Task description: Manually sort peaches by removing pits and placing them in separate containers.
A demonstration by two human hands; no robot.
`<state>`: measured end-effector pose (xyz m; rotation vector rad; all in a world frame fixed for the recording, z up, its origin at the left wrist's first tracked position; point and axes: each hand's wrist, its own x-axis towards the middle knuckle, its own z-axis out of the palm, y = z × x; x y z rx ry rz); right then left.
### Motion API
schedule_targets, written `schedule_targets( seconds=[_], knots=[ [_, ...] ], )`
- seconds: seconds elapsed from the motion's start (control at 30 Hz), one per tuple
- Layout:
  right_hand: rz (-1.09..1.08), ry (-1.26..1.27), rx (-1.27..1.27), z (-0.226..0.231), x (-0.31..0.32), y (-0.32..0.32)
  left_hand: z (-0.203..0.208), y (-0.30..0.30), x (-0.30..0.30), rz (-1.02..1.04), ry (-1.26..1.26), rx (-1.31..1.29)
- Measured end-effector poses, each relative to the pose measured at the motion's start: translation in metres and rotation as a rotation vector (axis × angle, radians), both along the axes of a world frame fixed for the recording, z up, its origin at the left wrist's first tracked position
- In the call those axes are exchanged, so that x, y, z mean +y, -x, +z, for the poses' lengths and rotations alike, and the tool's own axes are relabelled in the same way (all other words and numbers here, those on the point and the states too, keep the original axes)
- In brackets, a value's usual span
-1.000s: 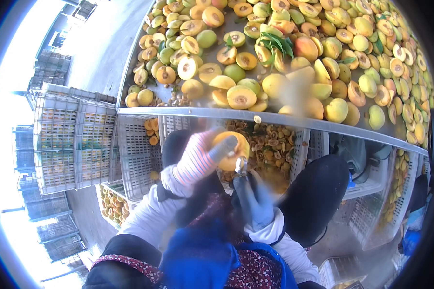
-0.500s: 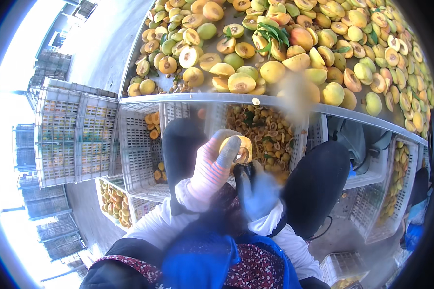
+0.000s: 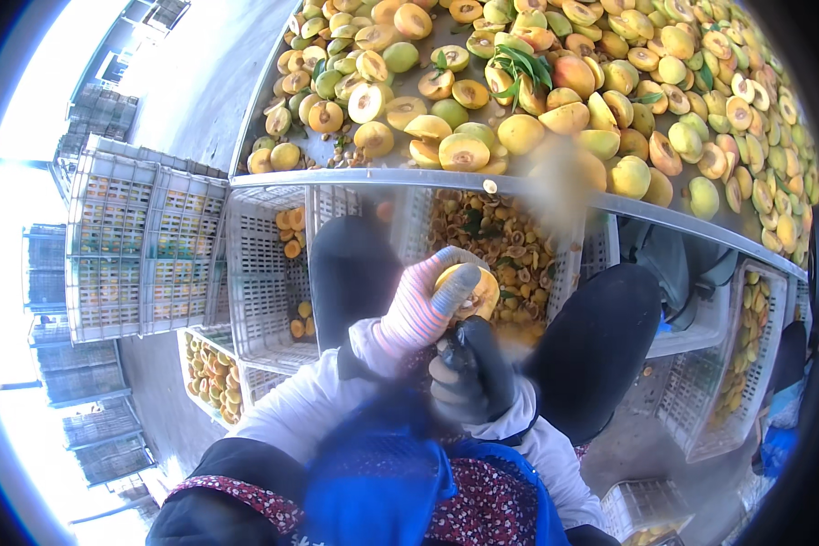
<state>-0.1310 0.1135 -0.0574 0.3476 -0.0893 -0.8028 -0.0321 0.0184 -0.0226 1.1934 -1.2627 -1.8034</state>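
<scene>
My left hand (image 3: 423, 300), in a striped pale glove, grips a yellow peach half (image 3: 479, 300) with its cut side up and thumb across it. The hollow at its centre looks brown. Just below, my right hand (image 3: 471, 375), in a dark grey glove, is closed around a small dark tool (image 3: 469, 335) that points up at the peach half. Fingers hide most of the tool, so I cannot tell its exact kind. Both hands are above a white crate (image 3: 569, 278) of pits and fruit pieces, between my knees.
A metal-edged table (image 3: 382, 176) ahead bears many whole and halved peaches (image 3: 464, 152), with some leaves. Stacked crates (image 3: 146, 241) of fruit stand at left. Another crate (image 3: 271, 318) with some halves is beside my left knee; a fruit-filled crate (image 3: 742, 355) stands right.
My left hand has moved slightly right with the peach half, whose cut face now shows more. My right hand, blurred earlier, has turned and now shows its curled fingers clearly.
</scene>
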Motion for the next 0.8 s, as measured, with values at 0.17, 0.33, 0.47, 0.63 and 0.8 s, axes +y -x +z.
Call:
schedule_targets(
  seconds=[0.17, 0.33, 0.47, 0.63, 0.8],
  knots=[
    [-0.066, 0.063, -0.334, -0.007, -0.002, -0.008, -0.003, -0.004, 0.009, 0.207, -0.357, 0.214],
    [-0.1, 0.123, -0.343, -0.022, -0.009, -0.003, -0.007, -0.038, 0.0, 0.644, -0.26, 0.102],
    [-0.009, -0.006, -0.134, -0.026, -0.009, -0.002, 0.022, -0.143, -0.076, 0.371, 0.766, -1.227],
    [0.082, -0.086, 0.303, -0.019, -0.025, -0.003, 0.027, -0.083, -0.107, 0.087, 0.808, -1.326],
    [0.109, -0.171, 0.507, -0.033, -0.026, 0.001, 0.013, 0.015, -0.152, -0.221, 0.891, -1.303]
  ],
)
